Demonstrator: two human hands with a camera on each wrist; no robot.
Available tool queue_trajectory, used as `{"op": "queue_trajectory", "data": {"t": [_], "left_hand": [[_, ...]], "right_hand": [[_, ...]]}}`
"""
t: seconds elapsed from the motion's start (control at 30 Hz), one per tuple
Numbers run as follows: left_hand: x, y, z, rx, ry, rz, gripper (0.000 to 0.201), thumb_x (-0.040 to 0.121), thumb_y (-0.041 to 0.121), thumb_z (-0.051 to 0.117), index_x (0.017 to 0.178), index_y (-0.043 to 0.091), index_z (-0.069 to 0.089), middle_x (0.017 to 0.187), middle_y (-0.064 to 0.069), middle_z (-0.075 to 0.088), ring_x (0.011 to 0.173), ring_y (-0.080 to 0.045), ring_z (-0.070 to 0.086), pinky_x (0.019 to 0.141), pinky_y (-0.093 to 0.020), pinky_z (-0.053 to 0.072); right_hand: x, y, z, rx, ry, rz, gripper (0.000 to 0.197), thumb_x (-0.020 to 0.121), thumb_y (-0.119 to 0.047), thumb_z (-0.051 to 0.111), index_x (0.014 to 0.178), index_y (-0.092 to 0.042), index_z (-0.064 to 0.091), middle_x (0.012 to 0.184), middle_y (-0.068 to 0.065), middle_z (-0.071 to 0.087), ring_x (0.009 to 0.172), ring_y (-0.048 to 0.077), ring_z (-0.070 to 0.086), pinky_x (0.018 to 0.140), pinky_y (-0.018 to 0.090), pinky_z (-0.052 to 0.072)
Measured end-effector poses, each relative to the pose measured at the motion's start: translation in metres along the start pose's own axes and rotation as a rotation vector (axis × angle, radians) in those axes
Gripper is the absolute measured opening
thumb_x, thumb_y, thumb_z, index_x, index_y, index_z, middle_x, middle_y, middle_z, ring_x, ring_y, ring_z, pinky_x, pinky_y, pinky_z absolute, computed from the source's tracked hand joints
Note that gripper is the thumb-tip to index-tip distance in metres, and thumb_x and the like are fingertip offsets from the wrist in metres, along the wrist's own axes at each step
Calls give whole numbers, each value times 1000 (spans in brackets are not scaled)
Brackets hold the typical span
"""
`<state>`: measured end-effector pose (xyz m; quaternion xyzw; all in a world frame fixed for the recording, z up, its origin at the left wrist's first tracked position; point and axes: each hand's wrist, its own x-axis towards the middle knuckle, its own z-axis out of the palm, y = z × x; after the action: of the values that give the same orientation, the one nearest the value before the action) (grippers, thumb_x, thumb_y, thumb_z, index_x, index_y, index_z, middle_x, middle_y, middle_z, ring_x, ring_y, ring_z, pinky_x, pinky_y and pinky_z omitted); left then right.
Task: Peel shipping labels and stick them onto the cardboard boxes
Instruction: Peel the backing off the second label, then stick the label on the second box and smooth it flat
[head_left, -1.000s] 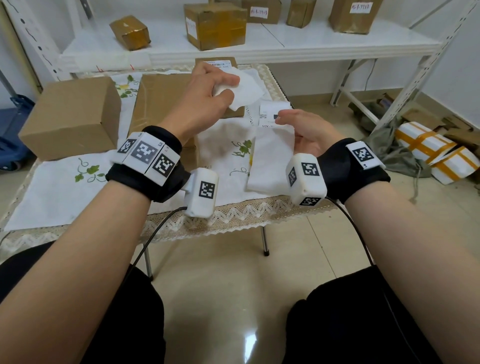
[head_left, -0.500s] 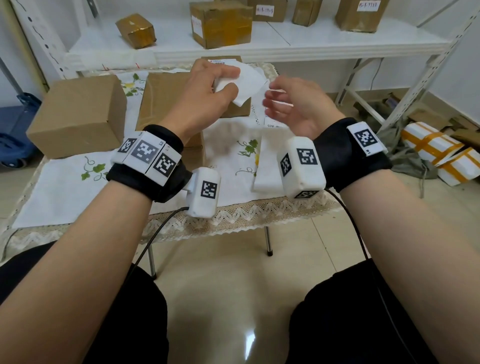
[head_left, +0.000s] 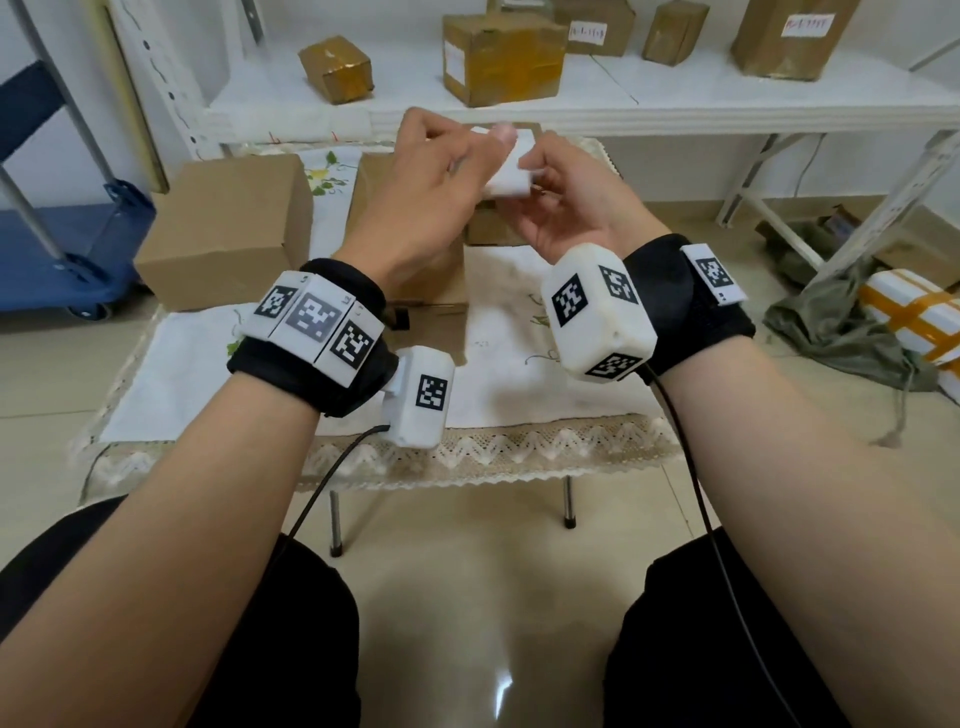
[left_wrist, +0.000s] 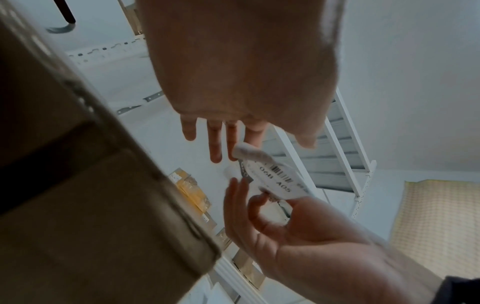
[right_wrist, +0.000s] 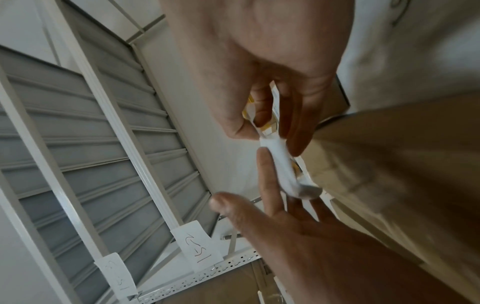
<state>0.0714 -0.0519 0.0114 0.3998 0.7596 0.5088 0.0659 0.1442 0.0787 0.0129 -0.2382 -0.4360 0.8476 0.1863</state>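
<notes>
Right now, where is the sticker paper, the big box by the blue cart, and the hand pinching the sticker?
shipping label (left_wrist: 275, 176), left wrist view, on its printed barcode face.
big cardboard box (head_left: 223, 228), head view, on its front side.
right hand (left_wrist: 283, 232), left wrist view, on the palm.

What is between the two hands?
A white shipping label, pinched by the left hand and right hand; the head view shows it.

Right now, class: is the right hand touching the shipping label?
Touching. The left wrist view shows the right hand pinching the shipping label at its lower edge.
</notes>
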Motion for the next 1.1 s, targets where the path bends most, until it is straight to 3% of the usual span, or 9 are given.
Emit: {"op": "queue_trajectory", "data": {"t": [0.1, 0.23, 0.33, 0.5, 0.6, 0.73, 0.9, 1.03, 1.1], "left_hand": [[-4, 0, -6, -50, 10, -28, 31, 100, 62, 43, 85, 37, 55, 137, -7, 52, 127, -11, 52, 114, -43, 39], [-7, 3, -15, -177, 75, -79, 34, 87, 69, 58, 81, 35, 61, 132, -12, 62, 124, -20, 58, 109, -47, 44], [-4, 1, -22, -116, 91, -119, 33, 95, 62, 56, 88, 30, 58, 125, -1, 68, 115, -9, 61, 99, -31, 47], [-3, -2, -34, -91, 47, -155, 48, 100, 59, 46, 118, 23, 73, 104, 23, 65, 82, 25, 57, 71, -8, 46], [-3, -5, -39, -98, 31, -120, 43, 103, 57, 42, 114, 31, 74, 104, 13, 73, 90, 14, 63, 87, -14, 45], [-1, -9, -44, -117, 18, -109, 46, 105, 54, 40, 119, 26, 72, 100, -2, 78, 97, -7, 72, 72, -4, 45], [5, -19, -48, -122, 72, -153, 44, 104, 55, 41, 114, 23, 70, 104, 4, 72, 92, -2, 65, 78, -18, 44], [14, -41, -51, -82, 206, -332, 46, 99, 55, 52, 128, 21, 60, 125, 9, 58, 102, 0, 53, 80, -18, 40], [16, -51, -53, -101, 161, -479, 66, 92, 60, 58, 144, 20, 47, 143, 7, 48, 119, -8, 48, 93, -25, 39]], "right_hand": [[3, 5, 7, 3, -41, 9, 14, 90, -4, 54, 103, -2, 58, 90, 17, 66, 90, 31, 62, 105, 43, 47], [4, 10, 18, 92, -142, 12, 25, 88, -4, 55, 112, -6, 50, 106, 23, 62, 96, 35, 63, 104, 51, 49], [8, 13, 29, 89, -170, -1, 29, 85, -4, 58, 112, -7, 48, 113, 27, 64, 104, 39, 65, 103, 55, 50], [16, 15, 35, 44, -179, -16, 23, 87, -11, 64, 106, -7, 51, 92, 23, 69, 92, 37, 68, 99, 50, 54], [20, 17, 39, 38, -125, -27, 30, 84, -18, 73, 106, -7, 55, 95, 21, 60, 88, 35, 65, 95, 49, 56], [24, 21, 41, 5, -146, -23, 41, 82, -23, 75, 113, -3, 57, 91, 20, 61, 78, 29, 63, 81, 41, 54], [23, 19, 39, -34, -56, 10, 22, 86, -21, 67, 99, -10, 53, 92, 14, 55, 87, 31, 58, 86, 40, 53], [22, 16, 30, -68, 43, 21, 27, 90, -22, 63, 69, -13, 48, 71, 3, 41, 70, 20, 44, 61, 24, 43], [22, 16, 26, -53, 56, 31, 38, 92, -21, 60, 59, -16, 43, 61, -2, 37, 57, 14, 30, 48, 19, 33]]}}
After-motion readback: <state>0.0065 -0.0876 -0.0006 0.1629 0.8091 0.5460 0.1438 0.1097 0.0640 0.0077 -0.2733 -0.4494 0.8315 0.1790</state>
